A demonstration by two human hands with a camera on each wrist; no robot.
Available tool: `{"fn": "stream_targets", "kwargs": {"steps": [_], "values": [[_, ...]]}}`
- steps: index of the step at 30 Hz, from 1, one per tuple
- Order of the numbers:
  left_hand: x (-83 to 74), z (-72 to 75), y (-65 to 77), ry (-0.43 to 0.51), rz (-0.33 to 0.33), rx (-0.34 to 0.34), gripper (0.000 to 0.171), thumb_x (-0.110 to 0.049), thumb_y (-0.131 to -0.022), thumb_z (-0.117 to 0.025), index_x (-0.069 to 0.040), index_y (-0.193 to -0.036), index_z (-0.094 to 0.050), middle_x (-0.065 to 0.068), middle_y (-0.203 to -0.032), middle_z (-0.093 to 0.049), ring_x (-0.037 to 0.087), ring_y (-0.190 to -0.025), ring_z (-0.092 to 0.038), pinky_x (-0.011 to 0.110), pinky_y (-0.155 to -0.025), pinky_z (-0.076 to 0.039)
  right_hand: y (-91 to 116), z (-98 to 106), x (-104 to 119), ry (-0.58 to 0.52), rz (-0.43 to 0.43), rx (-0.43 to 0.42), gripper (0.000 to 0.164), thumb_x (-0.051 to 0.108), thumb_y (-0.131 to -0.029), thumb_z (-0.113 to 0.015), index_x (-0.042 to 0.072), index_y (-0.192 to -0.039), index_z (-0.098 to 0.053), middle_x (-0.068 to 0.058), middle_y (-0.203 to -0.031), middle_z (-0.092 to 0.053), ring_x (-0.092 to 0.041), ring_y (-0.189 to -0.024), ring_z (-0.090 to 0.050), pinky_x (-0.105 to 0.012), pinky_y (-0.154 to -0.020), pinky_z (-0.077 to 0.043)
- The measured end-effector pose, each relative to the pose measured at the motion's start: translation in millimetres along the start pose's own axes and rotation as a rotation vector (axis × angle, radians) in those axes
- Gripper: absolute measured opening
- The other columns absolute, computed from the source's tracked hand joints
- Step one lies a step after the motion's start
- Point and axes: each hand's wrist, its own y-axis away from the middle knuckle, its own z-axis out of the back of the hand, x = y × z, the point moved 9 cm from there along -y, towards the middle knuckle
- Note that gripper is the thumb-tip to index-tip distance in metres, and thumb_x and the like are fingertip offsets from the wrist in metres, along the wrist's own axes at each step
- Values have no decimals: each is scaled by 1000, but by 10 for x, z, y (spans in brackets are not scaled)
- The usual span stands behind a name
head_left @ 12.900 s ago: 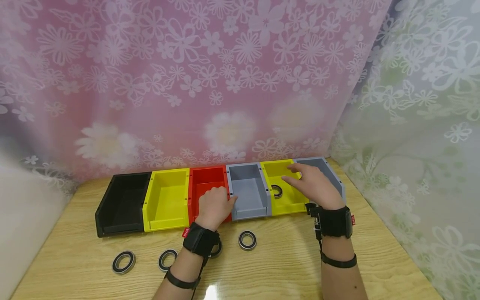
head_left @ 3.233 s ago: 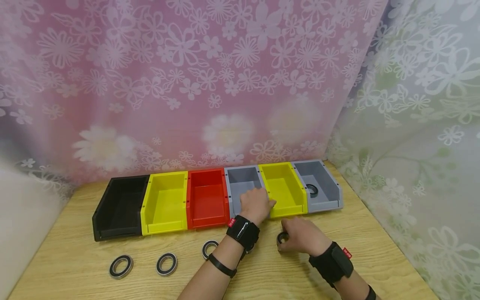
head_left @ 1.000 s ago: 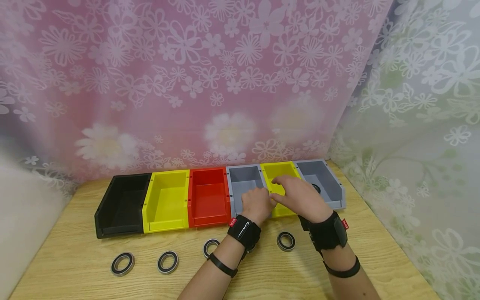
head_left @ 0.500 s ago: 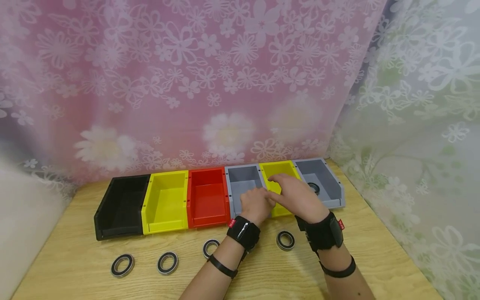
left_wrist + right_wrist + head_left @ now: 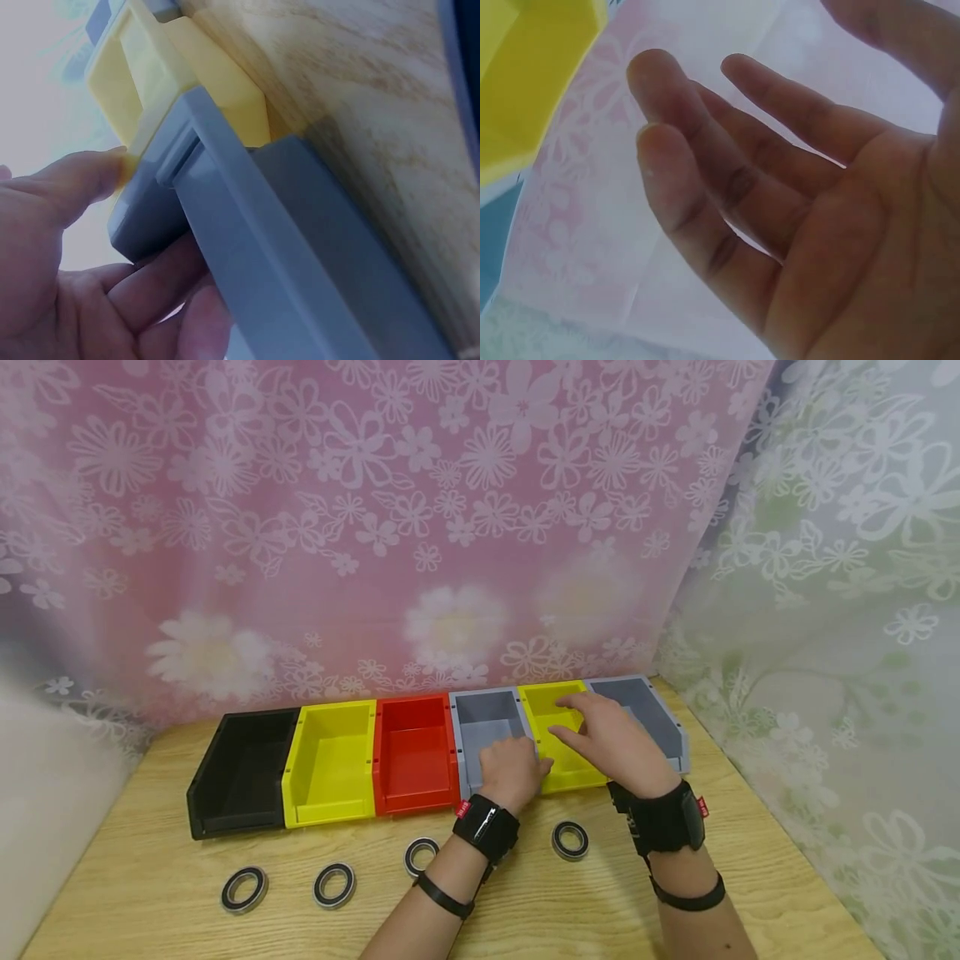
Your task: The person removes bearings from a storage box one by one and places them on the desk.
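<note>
My left hand point(image 5: 513, 772) grips the joined side walls of the middle grey storage bin point(image 5: 483, 714) and the right-hand yellow bin point(image 5: 555, 697). In the left wrist view the thumb lies on the yellow side, with the fingers curled inside the grey bin point(image 5: 247, 247). My right hand point(image 5: 624, 745) hovers over the right-hand yellow bin and the far-right grey bin point(image 5: 637, 692), its fingers spread and bent, holding nothing. The right wrist view shows its bare palm point(image 5: 840, 240). A ball bearing point(image 5: 570, 841) lies flat on the table in front of the right-hand yellow bin.
More bearings lie on the wooden table point(image 5: 300, 935): one at left point(image 5: 244, 890), another bearing point(image 5: 333, 886), and a third bearing point(image 5: 422, 857) partly behind the left forearm. A black bin point(image 5: 243, 768), yellow bin point(image 5: 337, 760) and red bin point(image 5: 416, 760) continue the row leftward, before a pink curtain point(image 5: 450, 527).
My left hand has shifted right from the red bin. My right hand, earlier holding a bearing on the table, has released it and risen over the bins. It now hides the bearing seen in the far-right bin.
</note>
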Motion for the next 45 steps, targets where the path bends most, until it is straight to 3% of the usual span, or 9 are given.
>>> {"fn": "stream_targets", "kwargs": {"steps": [13, 17, 20, 25, 28, 31, 38, 45], "values": [[6, 29, 30, 71, -16, -36, 54, -52, -94, -72, -15, -59, -52, -3, -55, -34, 15, -48, -45, 30, -46, -33, 133, 308, -472, -42, -84, -17, 52, 33, -106, -60, -3, -142, -55, -24, -129, -64, -30, -92, -68, -43, -72, -56], [-12, 89, 50, 128, -44, -59, 55, -45, -94, -75, -14, -58, -47, -3, -55, -31, 14, -47, -42, 28, -44, -30, 165, 378, -556, -48, -108, -25, 49, 32, -106, -61, -2, -140, -57, -23, -123, -67, -28, -88, -68, -42, -71, -56], [-49, 154, 71, 142, -75, -87, 55, -40, -96, -74, -15, -56, -45, -3, -55, -31, 13, -46, -43, 27, -42, -31, 200, 415, -600, -65, -125, -22, 48, 31, -106, -60, -1, -141, -57, -20, -116, -68, -24, -80, -65, -40, -68, -53], [-164, 381, 104, 38, -101, -184, 54, -41, -98, -70, -17, -55, -48, -4, -54, -30, 14, -43, -42, 27, -40, -28, 214, 428, -639, -79, -118, -23, 44, 28, -107, -59, -1, -140, -57, -20, -116, -69, -29, -87, -67, -41, -68, -54], [-292, 524, 130, 37, -128, -218, 53, -42, -99, -69, -18, -56, -48, -5, -53, -28, 13, -42, -39, 25, -40, -25, 203, 428, -646, -72, -112, -34, 42, 26, -107, -59, -1, -138, -58, -22, -121, -67, -33, -93, -69, -42, -70, -56], [-456, 568, 123, 78, -173, -185, 48, -41, -101, -67, -18, -61, -51, -5, -53, -31, 12, -42, -40, 24, -40, -27, 205, 427, -648, -71, -113, -33, 41, 25, -107, -58, -2, -138, -58, -23, -121, -67, -34, -94, -69, -43, -70, -56], [-782, 437, -5, 125, -235, -76, 49, -38, -102, -65, -16, -59, -55, -4, -54, -41, 10, -46, -45, 24, -42, -35, 232, 425, -668, -84, -119, -15, 41, 25, -108, -56, -2, -139, -56, -23, -124, -67, -36, -98, -68, -44, -72, -56], [-947, 243, -177, 113, -211, -1, 44, -34, -102, -66, -16, -62, -60, -4, -57, -48, 10, -48, -49, 24, -43, -38, 222, 434, -667, -77, -112, -19, 41, 24, -107, -58, -1, -139, -57, -23, -124, -67, -35, -96, -68, -43, -71, -55]]}}
